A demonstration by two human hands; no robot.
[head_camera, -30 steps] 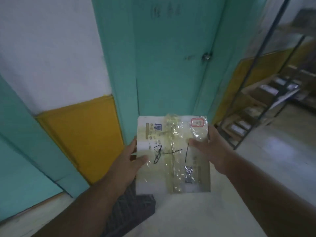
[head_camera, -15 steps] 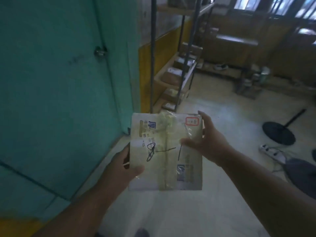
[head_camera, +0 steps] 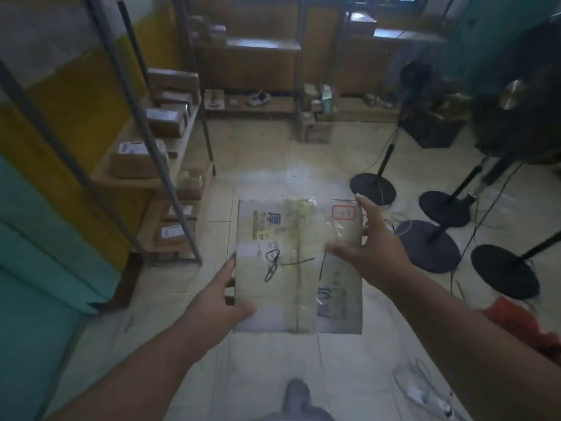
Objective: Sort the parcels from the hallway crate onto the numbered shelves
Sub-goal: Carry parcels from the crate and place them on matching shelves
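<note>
Pale grey parcel (head_camera: 299, 265), black scribbles, red stamp; yellow-and-teal wall (head_camera: 60, 153)

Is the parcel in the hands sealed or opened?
Sealed. Clear tape runs unbroken down the middle of the parcel, and no flap is lifted. The left hand and right hand grip its sides.

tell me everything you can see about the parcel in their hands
The parcel is a flat, pale rectangle wrapped in clear glossy tape, with printed text, a red-framed stamp in its top right corner and black pen scrawl. It is held face-up above the tiled floor; the left hand grips its left edge, the right hand its right edge.
</note>
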